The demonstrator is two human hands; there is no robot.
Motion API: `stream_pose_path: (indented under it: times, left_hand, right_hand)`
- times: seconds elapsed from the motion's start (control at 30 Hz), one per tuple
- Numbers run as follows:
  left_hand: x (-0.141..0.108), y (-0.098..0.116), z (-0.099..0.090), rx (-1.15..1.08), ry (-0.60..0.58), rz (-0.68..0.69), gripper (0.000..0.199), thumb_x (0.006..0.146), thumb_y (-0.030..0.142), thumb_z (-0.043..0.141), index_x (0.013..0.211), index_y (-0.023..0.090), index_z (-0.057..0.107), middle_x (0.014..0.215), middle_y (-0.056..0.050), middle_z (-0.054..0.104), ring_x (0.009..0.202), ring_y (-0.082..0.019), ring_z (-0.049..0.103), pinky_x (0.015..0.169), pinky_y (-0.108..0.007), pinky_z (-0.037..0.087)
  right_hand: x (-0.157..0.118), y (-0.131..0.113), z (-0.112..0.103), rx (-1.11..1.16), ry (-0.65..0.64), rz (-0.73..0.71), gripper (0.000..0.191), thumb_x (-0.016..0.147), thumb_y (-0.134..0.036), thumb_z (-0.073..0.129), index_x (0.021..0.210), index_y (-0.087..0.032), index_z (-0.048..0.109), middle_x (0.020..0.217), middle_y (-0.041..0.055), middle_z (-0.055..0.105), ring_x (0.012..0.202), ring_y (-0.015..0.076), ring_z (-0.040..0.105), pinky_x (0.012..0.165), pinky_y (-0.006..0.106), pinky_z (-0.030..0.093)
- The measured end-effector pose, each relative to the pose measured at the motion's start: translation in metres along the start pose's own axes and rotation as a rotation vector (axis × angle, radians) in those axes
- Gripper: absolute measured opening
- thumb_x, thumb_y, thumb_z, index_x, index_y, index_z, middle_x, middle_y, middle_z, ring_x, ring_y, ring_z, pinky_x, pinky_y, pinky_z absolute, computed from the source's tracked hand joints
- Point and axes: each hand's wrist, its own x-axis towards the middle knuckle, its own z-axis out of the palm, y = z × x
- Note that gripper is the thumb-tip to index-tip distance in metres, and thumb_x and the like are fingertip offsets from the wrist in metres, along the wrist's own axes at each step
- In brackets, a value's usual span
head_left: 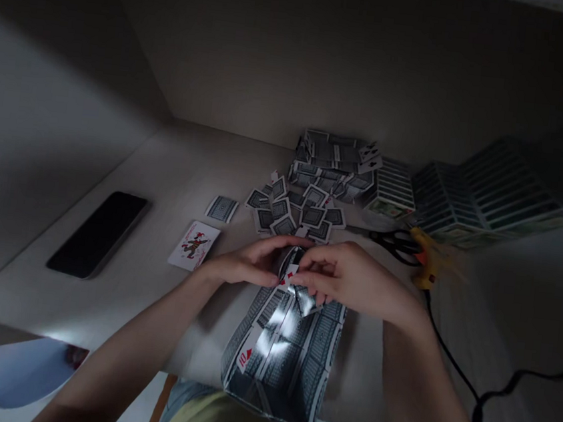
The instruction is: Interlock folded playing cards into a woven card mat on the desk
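Observation:
An open box made of playing cards (270, 317) lies before me, patterned card backs showing along its sides and a red 10 of diamonds near its close end. Fingers of my left hand (251, 261) curl around the box's far left rim, with the thumb on the side. My right hand (338, 275) is closed in a pinch at the far end, on a small card piece (289, 275) with red diamonds. That piece rests against the box; its full outline is hidden by the fingers. Beyond the hands lies a loose pile of cut card pieces (281, 210).
Scissors (397, 243) and a yellow glue gun (427, 258) with a black cord lie to the right. A joker-topped deck (195, 245), a card piece (222, 209) and a phone (98, 235) sit left. Behind stand a card-built structure (335, 156) and stacked packs (504, 194).

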Motion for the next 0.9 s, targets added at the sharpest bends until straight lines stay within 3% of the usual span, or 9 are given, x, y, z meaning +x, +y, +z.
stream_pose_path:
  times: [0.17,0.33,0.53,0.73,0.9]
  left_hand:
    - [-0.003,-0.002,-0.004,-0.020,0.028,-0.061,0.066,0.062,0.023,0.066,0.124,0.022,0.046,0.133,-0.006,0.044,0.125,-0.027,0.034,0.105,-0.043,0.021]
    - [-0.004,-0.004,-0.003,0.032,0.061,-0.124,0.067,0.065,0.034,0.064,0.127,0.021,0.042,0.138,-0.004,0.038,0.129,-0.028,0.027,0.107,-0.043,0.016]
    - [0.002,-0.005,0.005,0.210,-0.038,-0.100,0.078,0.065,0.032,0.067,0.133,0.021,0.032,0.141,-0.003,0.032,0.132,-0.026,0.021,0.110,-0.042,0.010]
    - [0.004,0.002,0.008,0.320,-0.118,-0.052,0.087,0.069,0.032,0.065,0.140,0.021,0.015,0.147,-0.005,0.018,0.135,-0.025,0.013,0.110,-0.041,0.011]
    - [-0.004,0.014,0.016,0.739,-0.035,-0.089,0.097,0.065,0.029,0.067,0.140,0.014,0.006,0.148,-0.014,0.009,0.134,-0.030,0.013,0.109,-0.043,0.016]
  right_hand:
    - [0.003,0.000,-0.001,-0.070,0.141,-0.214,0.013,0.074,-0.024,0.063,0.085,-0.020,0.065,0.077,-0.0009,0.064,0.065,0.0092,0.059,0.058,0.019,0.044]
    - [0.010,0.005,0.002,-0.212,0.172,-0.326,0.019,0.078,-0.016,0.057,0.092,-0.023,0.067,0.093,0.0005,0.064,0.085,0.0118,0.058,0.075,0.024,0.043]
    - [0.015,0.011,0.008,-0.375,0.090,-0.256,0.026,0.075,-0.013,0.056,0.095,-0.025,0.067,0.095,0.0005,0.065,0.086,0.0136,0.058,0.075,0.025,0.042]
    - [0.013,0.006,0.015,-0.616,0.098,-0.162,0.021,0.078,-0.019,0.051,0.091,-0.025,0.067,0.087,0.0008,0.069,0.079,0.0164,0.061,0.066,0.026,0.040]
    - [0.013,0.006,0.015,-0.814,0.137,-0.108,0.017,0.076,-0.022,0.053,0.087,-0.022,0.066,0.082,0.0039,0.069,0.074,0.0194,0.062,0.061,0.028,0.037]
